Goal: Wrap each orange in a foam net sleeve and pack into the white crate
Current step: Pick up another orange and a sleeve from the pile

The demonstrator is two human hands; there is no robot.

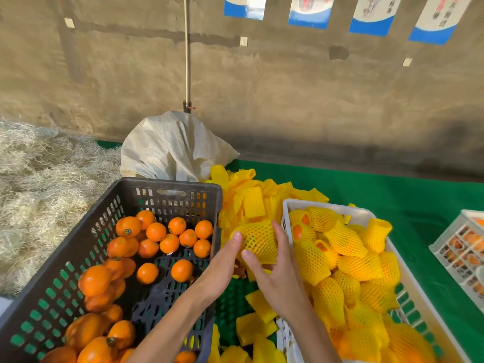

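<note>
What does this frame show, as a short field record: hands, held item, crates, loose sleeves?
held item: sleeved orange, above the gap between the crates
left hand: fingers on its left side
right hand: fingers curled round its right side
black crate: bare oranges
white crate: wrapped oranges
loose sleeves: piled behind, on green cover

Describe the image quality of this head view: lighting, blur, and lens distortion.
Head view: soft, even light with no harsh glare; wide-angle bending curves the wall and stretches the dark crate and white crate toward the edges; the left hand, right hand and sleeved orange read fairly sharp; the oranges at lower left look smeared; a dim shadow lies along the wall base.
</note>
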